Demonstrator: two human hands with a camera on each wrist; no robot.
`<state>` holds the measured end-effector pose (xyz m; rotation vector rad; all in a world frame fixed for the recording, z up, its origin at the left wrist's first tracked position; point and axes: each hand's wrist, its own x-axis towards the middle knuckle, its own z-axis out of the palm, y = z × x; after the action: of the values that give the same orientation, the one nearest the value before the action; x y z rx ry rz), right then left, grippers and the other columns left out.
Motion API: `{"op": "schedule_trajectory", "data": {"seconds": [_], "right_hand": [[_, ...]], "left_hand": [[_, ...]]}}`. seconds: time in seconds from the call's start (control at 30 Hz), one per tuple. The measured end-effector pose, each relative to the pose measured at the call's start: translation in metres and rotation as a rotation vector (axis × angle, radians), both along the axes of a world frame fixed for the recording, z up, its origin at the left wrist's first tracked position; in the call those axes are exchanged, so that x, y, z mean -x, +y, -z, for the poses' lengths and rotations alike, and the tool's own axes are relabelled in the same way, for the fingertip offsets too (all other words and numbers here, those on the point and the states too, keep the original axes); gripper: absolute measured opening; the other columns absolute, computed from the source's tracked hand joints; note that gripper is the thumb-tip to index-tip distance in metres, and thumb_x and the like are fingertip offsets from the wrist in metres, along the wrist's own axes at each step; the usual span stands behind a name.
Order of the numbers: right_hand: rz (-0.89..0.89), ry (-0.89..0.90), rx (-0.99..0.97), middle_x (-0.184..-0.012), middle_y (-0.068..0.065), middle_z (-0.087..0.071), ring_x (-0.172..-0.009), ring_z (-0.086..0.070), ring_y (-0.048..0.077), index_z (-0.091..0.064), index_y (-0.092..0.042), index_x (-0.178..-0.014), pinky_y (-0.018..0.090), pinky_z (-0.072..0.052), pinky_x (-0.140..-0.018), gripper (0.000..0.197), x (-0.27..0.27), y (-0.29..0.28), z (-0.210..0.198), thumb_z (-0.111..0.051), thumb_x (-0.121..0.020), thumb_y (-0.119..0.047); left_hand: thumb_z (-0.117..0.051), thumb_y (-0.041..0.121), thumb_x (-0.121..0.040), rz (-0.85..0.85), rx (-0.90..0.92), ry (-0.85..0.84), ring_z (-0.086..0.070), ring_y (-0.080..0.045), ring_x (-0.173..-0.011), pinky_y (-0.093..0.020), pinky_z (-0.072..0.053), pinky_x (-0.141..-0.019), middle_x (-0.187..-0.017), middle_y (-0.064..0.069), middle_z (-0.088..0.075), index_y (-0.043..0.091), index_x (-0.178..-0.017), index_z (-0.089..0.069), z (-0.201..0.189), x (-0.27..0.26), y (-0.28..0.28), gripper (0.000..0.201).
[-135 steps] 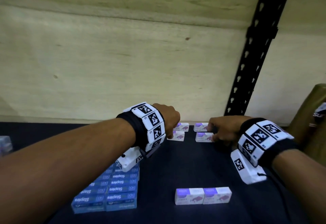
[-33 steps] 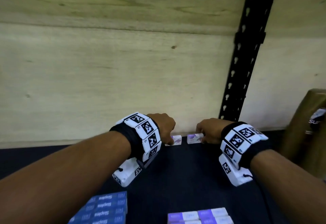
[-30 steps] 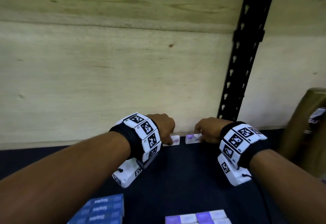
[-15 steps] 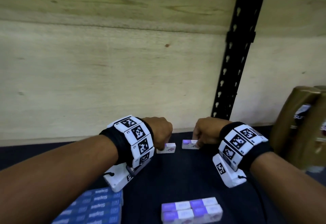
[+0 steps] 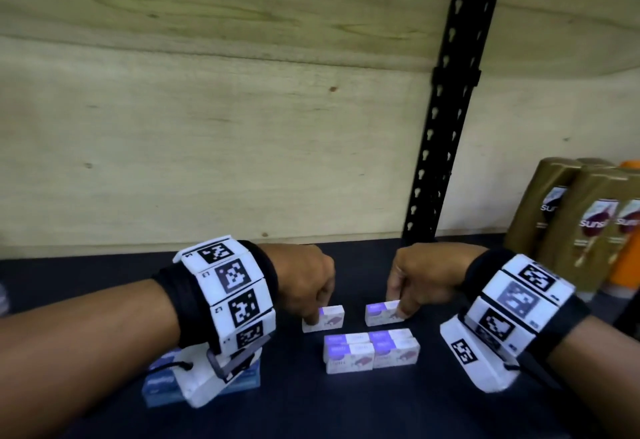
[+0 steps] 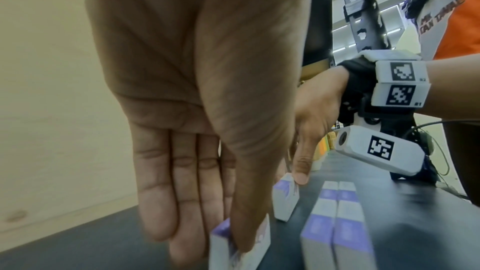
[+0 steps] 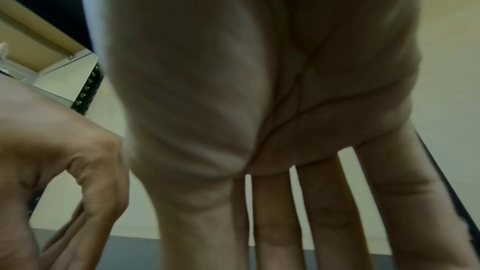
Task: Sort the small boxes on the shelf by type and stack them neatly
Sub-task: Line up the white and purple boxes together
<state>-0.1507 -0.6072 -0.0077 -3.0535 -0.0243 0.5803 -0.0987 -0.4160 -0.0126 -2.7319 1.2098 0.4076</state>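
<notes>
Two small white-and-purple boxes sit just behind a neat block of the same boxes [image 5: 372, 350] on the dark shelf [image 5: 346, 411]. My left hand [image 5: 313, 320] pinches the left box [image 5: 327, 317] between thumb and fingers; the left wrist view shows that box [image 6: 262, 239] under my thumb. My right hand [image 5: 401, 312] pinches the right box [image 5: 379, 314], also seen in the left wrist view [image 6: 284, 198] with the thumb on its end. A stack of blue staples boxes [image 5: 159, 385] lies partly hidden under my left wrist. The right wrist view shows only palm and fingers.
Gold shampoo bottles [image 5: 585, 231] and an orange bottle [image 5: 628, 231] stand at the right. A black perforated upright [image 5: 446, 127] rises at the back in front of the plywood wall [image 5: 207, 144].
Both hands have come from the back wall toward me, each bringing a white-and-purple box up close behind the stacked block.
</notes>
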Motion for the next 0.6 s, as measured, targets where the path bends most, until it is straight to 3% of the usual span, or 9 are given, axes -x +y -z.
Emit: {"op": "schedule_trajectory", "data": {"seconds": [0.1, 0.23, 0.33, 0.43, 0.53, 0.6], "right_hand": [[-0.001, 0.008, -0.001, -0.079, -0.016, -0.071, -0.082, -0.064, 0.001, -0.079, -0.027, -0.099, 0.025, -0.053, -0.089, 0.015, 0.015, 0.002, 0.0, -0.075, -0.085, -0.03], [0.019, 0.013, 0.014, -0.086, -0.014, -0.074, -0.089, -0.067, 0.005, -0.078, -0.027, -0.099, 0.029, -0.053, -0.092, 0.015, 0.03, 0.001, -0.001, -0.075, -0.085, -0.031], [0.033, 0.023, 0.002, -0.077, -0.019, -0.069, -0.089, -0.065, 0.003, -0.078, -0.028, -0.101, 0.027, -0.052, -0.092, 0.015, 0.038, 0.001, -0.002, -0.073, -0.087, -0.031], [0.028, 0.03, -0.014, -0.088, -0.015, -0.073, -0.09, -0.067, 0.006, -0.076, -0.029, -0.104, 0.027, -0.054, -0.088, 0.016, 0.042, 0.001, -0.003, -0.071, -0.09, -0.03], [0.031, 0.085, -0.068, -0.101, -0.01, -0.074, -0.092, -0.069, 0.011, -0.07, -0.031, -0.112, 0.025, -0.054, -0.082, 0.026, 0.045, 0.002, -0.003, -0.072, -0.088, -0.023], [0.038, 0.112, -0.07, -0.105, -0.014, -0.072, -0.093, -0.066, 0.007, -0.064, -0.034, -0.119, 0.022, -0.051, -0.083, 0.041, 0.048, 0.002, -0.003, -0.078, -0.081, -0.022]], "left_hand": [[-0.073, 0.025, -0.085, -0.012, 0.012, 0.018, -0.054, -0.004, -0.06, -0.018, -0.045, -0.056, -0.077, 0.007, -0.067, 0.019, -0.1, -0.073, 0.0, 0.01, 0.008, 0.016], [-0.072, 0.024, -0.086, -0.029, 0.033, 0.073, -0.069, -0.014, -0.083, -0.028, -0.055, -0.077, -0.09, 0.001, -0.075, 0.02, -0.099, -0.073, 0.0, 0.017, 0.016, 0.014], [-0.071, 0.023, -0.087, -0.026, 0.033, 0.105, -0.069, -0.013, -0.081, -0.028, -0.055, -0.079, -0.09, 0.0, -0.076, 0.02, -0.099, -0.072, -0.001, 0.022, 0.021, 0.012], [-0.069, 0.021, -0.088, -0.009, 0.031, 0.11, -0.069, -0.013, -0.086, -0.028, -0.056, -0.081, -0.094, 0.003, -0.075, 0.022, -0.104, -0.071, -0.003, 0.027, 0.024, 0.016], [-0.069, 0.017, -0.085, 0.011, 0.006, 0.11, -0.059, -0.007, -0.082, -0.018, -0.048, -0.068, -0.106, 0.011, -0.069, 0.028, -0.12, -0.065, -0.005, 0.033, 0.027, 0.037], [-0.076, 0.018, -0.08, -0.025, -0.03, 0.152, -0.057, -0.007, -0.083, -0.019, -0.046, -0.067, -0.107, 0.012, -0.065, 0.032, -0.126, -0.059, -0.004, 0.037, 0.028, 0.051]]}}
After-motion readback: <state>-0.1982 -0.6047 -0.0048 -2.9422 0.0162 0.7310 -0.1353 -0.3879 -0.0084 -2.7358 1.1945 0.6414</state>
